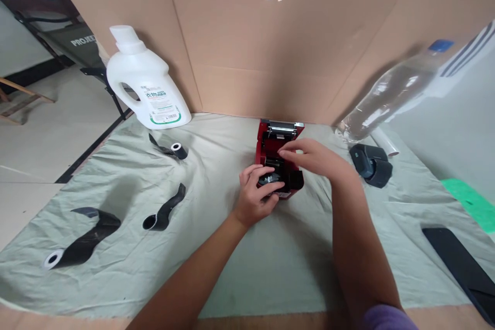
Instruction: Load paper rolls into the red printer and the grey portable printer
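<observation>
Fabric sleeve (390, 318); bent fingers (258, 172) over boxy device (271, 149).

Wrinkled pale cloth (247, 276) beneath red device (274, 161), white jug (149, 85), black rolls (83, 248).

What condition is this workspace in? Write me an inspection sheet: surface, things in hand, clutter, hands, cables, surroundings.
Surface: pale cloth, wrinkled.
Things in hand: red device, lid raised, dark parts inside.
Clutter: three curled black strips and a white jug on the left; a blue-capped clear bottle, a dark object and a flat black item on the right.
Left hand: on the device's near part, grip unclear.
Right hand: fingertips at the device's opening, contact unclear.
Cables: nothing seen.
Surroundings: cardboard panel behind, chair at far left.
</observation>
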The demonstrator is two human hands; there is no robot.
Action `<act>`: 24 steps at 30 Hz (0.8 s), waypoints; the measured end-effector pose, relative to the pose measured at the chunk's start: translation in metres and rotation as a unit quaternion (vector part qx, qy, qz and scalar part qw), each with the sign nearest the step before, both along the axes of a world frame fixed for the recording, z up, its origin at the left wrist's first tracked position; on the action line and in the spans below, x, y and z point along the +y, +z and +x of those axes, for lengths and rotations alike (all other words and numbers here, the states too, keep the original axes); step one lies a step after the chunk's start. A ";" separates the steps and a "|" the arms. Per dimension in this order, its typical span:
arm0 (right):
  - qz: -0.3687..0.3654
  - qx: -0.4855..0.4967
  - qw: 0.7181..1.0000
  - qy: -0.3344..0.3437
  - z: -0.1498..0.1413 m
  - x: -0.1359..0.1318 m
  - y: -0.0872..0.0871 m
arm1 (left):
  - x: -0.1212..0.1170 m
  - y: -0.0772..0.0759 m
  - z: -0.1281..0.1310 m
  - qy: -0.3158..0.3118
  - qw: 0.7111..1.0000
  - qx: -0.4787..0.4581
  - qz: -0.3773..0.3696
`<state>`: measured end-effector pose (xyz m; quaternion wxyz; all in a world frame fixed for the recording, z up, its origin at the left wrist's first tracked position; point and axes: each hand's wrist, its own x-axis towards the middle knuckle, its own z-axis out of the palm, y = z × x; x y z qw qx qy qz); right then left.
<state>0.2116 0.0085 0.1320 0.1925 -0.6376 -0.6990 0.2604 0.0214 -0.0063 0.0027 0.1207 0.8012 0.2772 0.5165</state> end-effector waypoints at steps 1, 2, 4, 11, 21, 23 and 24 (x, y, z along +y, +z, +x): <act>0.028 0.034 0.999 -0.022 0.007 -0.002 0.003 | -0.001 0.000 0.000 0.002 1.000 0.002 0.005; 0.072 0.060 0.994 -0.060 0.013 -0.003 0.004 | -0.002 0.001 0.000 0.003 1.000 0.002 0.013; 0.195 0.094 0.962 -0.166 0.021 0.000 -0.003 | -0.003 0.001 0.001 0.000 1.000 0.001 0.030; 0.273 0.233 0.902 -0.238 0.011 0.031 -0.063 | -0.007 0.000 0.001 -0.002 0.997 0.053 0.052; 0.279 0.243 0.898 -0.237 -0.001 -0.011 -0.090 | -0.010 0.002 0.001 -0.017 0.995 0.063 0.082; 0.244 0.263 0.902 -0.238 -0.004 -0.021 -0.104 | -0.013 0.002 0.003 -0.005 0.995 0.051 0.087; 0.225 0.285 0.901 -0.239 -0.005 -0.025 -0.110 | -0.013 0.004 0.004 0.005 0.996 0.035 0.085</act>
